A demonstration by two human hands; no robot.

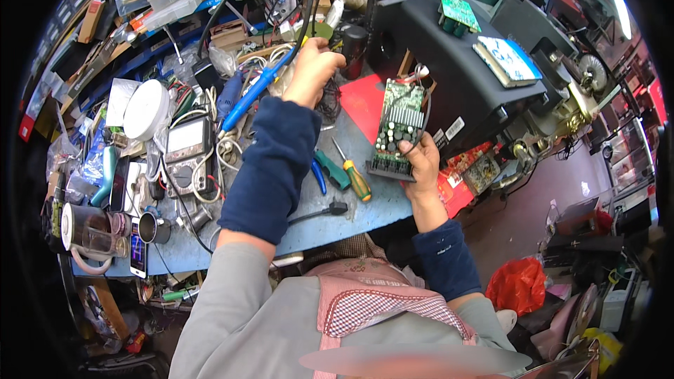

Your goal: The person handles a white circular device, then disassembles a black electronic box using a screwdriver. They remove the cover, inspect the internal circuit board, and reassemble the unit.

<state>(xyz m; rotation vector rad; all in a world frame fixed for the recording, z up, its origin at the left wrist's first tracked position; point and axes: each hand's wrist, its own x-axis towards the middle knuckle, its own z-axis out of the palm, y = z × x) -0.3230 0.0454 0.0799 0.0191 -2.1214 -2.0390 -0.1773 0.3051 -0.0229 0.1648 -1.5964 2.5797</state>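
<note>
In the right hand's (421, 161) closed grip, a green circuit board (398, 126).

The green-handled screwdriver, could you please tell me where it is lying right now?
In the head view, the green-handled screwdriver lies on the blue workbench, between the forearms, just left of the circuit board in the right hand.

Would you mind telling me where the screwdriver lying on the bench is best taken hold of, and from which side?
Probably by its green and orange handle, from above. The screwdriver lies flat on the blue bench, thin shaft pointing away, thick handle nearest the person, with bare bench on its right. The right hand holds a circuit board close by.
</note>
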